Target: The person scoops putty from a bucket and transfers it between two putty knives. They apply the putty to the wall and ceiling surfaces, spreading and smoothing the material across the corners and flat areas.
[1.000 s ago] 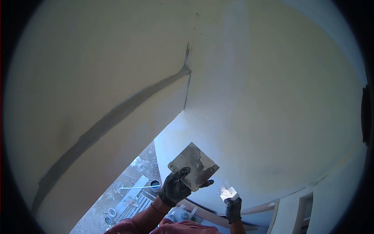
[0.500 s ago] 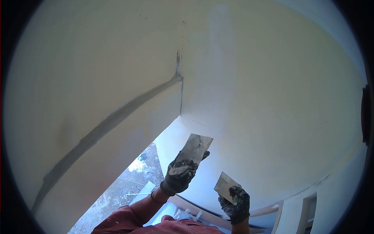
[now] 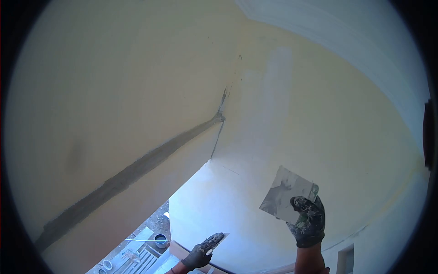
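My right hand [image 3: 309, 223], in a black glove smeared with putty, is raised in front of the yellowish wall [image 3: 346, 137]. It is closed on a wide metal putty knife [image 3: 285, 189], whose flat blade carries grey and whitish smears. Lower down and to the left, my left hand [image 3: 198, 256] wears a matching glove. Its fingers wrap around a second putty knife [image 3: 223, 238], seen almost edge-on, so most of that blade is hidden. Up and left of both hands, a grey filler strip [image 3: 132, 171] runs along the wall to the inner corner.
A pale patch [image 3: 276, 86] marks the wall right of the corner. Below the wall's slanting lower edge are a dark bucket [image 3: 160, 240] and white slats [image 3: 145, 261] on the ground. A recessed opening [image 3: 346, 260] shows at lower right, a white cornice [image 3: 319, 34] at upper right.
My right hand has risen and moved right with its putty knife, now broadside. My left hand has dropped, its blade turned edge-on. The view has shifted, so the corner appears lower.
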A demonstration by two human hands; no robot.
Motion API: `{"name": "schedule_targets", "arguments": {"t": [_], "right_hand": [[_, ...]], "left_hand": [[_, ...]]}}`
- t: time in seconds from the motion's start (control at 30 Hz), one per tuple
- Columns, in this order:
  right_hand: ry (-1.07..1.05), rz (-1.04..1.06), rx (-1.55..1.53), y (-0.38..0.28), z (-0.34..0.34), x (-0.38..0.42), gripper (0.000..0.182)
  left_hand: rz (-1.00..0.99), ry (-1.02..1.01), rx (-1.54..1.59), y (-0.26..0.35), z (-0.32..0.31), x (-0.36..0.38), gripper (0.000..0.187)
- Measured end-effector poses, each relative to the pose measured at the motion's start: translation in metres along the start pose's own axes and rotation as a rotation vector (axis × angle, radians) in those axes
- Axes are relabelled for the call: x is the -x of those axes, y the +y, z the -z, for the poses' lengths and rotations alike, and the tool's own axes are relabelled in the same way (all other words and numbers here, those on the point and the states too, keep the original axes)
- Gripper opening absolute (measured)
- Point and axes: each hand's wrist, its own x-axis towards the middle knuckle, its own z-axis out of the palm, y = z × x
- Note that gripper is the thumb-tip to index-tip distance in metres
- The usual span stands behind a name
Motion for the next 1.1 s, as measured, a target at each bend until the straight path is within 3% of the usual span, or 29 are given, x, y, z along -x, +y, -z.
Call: {"name": "schedule_targets", "arguments": {"t": [0.07,0.1,0.13,0.17,0.23,0.3,0.4,0.5,0.53,0.57,0.6,0.73,0.8,0.83,0.87,0.9,1.1], "right_hand": [[0.048,-0.096,-0.234,-0.012,0.014,-0.065,0.043],[0.093,-0.170,-0.430,-0.024,0.015,-0.100,0.040],[-0.033,0.177,0.047,-0.035,0.010,-0.144,0.042],[0.008,0.557,0.484,-0.045,0.005,-0.187,0.045],[0.144,0.798,1.160,-0.045,-0.017,-0.231,0.041],[0.148,0.940,1.424,-0.016,-0.044,-0.277,0.040],[0.108,0.909,1.484,0.016,-0.087,-0.308,0.045],[0.131,0.857,1.459,0.040,-0.122,-0.276,0.050],[0.116,0.961,1.364,0.048,-0.124,-0.255,0.050],[-0.008,0.995,1.475,0.043,-0.122,-0.231,0.047],[-0.102,0.979,1.401,0.034,-0.120,-0.210,0.047],[-0.315,0.744,1.267,-0.012,-0.101,-0.199,0.042],[0.019,0.816,1.393,-0.024,-0.091,-0.246,0.036],[0.225,0.924,1.477,-0.022,-0.082,-0.275,0.032],[0.146,0.736,1.393,-0.037,-0.077,-0.302,0.025],[0.146,0.603,1.443,-0.041,-0.077,-0.325,0.020],[-0.012,0.522,1.319,-0.038,-0.118,-0.306,0.021]], "left_hand": [[0.003,0.053,0.032,-0.026,-0.003,0.017,0.073],[-0.003,0.138,0.030,-0.047,-0.010,0.027,0.064],[-0.004,0.220,0.026,-0.050,-0.011,0.031,0.056],[-0.004,0.217,0.036,-0.052,-0.011,0.034,0.056],[0.113,0.079,0.058,-0.035,0.000,0.027,0.074],[0.135,0.022,0.078,-0.038,-0.005,0.029,0.073],[0.101,0.010,0.102,-0.056,-0.022,0.032,0.073],[0.107,-0.018,0.111,-0.083,-0.039,0.041,0.072],[0.113,-0.024,0.114,-0.093,-0.044,0.046,0.072],[0.116,-0.016,0.115,-0.098,-0.047,0.050,0.072],[0.116,0.007,0.107,-0.093,-0.046,0.053,0.072],[0.077,0.148,0.232,-0.044,-0.021,0.053,0.068],[0.106,0.166,0.178,-0.046,-0.021,0.052,0.068],[0.147,0.078,0.156,-0.040,-0.014,0.044,0.071],[0.188,-0.011,0.136,-0.035,-0.010,0.038,0.074],[0.088,-0.005,0.117,-0.038,-0.013,0.033,0.074],[0.118,-0.099,0.161,-0.043,-0.033,0.006,0.076]]}}
